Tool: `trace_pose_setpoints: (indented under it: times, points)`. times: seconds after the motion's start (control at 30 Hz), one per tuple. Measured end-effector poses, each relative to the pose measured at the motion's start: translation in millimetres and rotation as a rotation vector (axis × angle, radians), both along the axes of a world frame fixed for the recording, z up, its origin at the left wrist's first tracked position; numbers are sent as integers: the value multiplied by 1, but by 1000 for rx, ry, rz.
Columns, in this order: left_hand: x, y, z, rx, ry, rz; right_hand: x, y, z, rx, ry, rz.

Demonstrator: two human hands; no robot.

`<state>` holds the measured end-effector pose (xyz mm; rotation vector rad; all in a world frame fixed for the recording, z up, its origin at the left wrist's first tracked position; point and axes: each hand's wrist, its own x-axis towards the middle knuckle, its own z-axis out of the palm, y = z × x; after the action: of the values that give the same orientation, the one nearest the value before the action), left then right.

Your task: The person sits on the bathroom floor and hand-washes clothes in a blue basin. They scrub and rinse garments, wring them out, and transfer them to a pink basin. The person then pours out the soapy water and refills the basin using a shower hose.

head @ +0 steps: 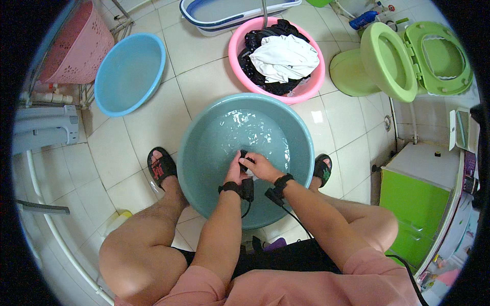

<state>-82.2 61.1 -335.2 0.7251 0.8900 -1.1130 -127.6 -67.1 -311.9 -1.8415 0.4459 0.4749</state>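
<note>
A large blue-green plastic basin (203, 195) stands on the floor between my feet, with rippling water (249, 124) in it. Both my hands are over its middle, close together. My left hand (233, 171) and my right hand (263, 167) grip a small black item (243, 154), apparently a piece of wet cloth. My fingers cover much of it, so its exact kind is unclear. A bit of white (250, 174) shows just below my hands; whether it is cloth or foam, I cannot tell. Each wrist wears a black strap with a small cabled device.
Beyond the basin sits a pink tub (234, 57) of black and white clothes (285, 57). A light-blue basin (128, 74) is at left, with a pink basket (78, 49) behind. At right are a green toilet (386, 61) and a green-fronted cabinet (411, 202). A blue-rimmed tub (229, 15) lies farther back.
</note>
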Motion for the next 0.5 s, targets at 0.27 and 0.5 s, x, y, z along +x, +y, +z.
trace_pose_setpoints:
  times: [0.27,0.5]
  points:
    - [-23,-26,-9,133,-152,358,4,-33,0,-324,-113,-235]
    - [-23,-5,-27,77,-25,-2,-6,-10,-23,-780,49,-296]
